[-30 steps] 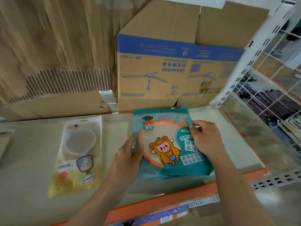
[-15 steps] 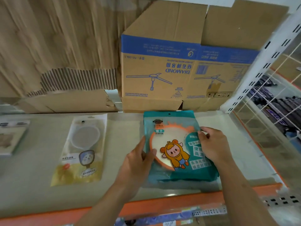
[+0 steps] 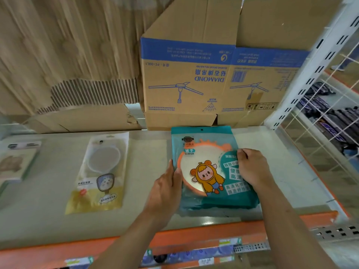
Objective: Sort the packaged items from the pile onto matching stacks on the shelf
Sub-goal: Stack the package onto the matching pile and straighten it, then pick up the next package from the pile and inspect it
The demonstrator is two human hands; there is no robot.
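Observation:
A teal mirror packet [image 3: 204, 144] with a cartoon figure lies on top of a stack of like packets, at the right of the shelf board [image 3: 147, 171]. My left hand [image 3: 165, 189] presses straight fingers against the packet's left edge, with the thumb on top. My right hand [image 3: 252, 167] lies on its right side, fingers curled over that edge. A yellow-bottomed packet [image 3: 101, 171] with a round mirror lies flat to the left, apart from both hands.
A beige packet [image 3: 17, 164] lies at the far left. An upside-down cardboard fan box [image 3: 194, 78] stands right behind the teal stack. A white slotted upright [image 3: 310, 70] and wire grid [image 3: 330, 133] close the right side. An orange rail [image 3: 194, 233] fronts the shelf.
Both hands stay on the teal packet and have nudged it slightly back toward the box. My view has shifted a little, so the beige packet at the left now shows.

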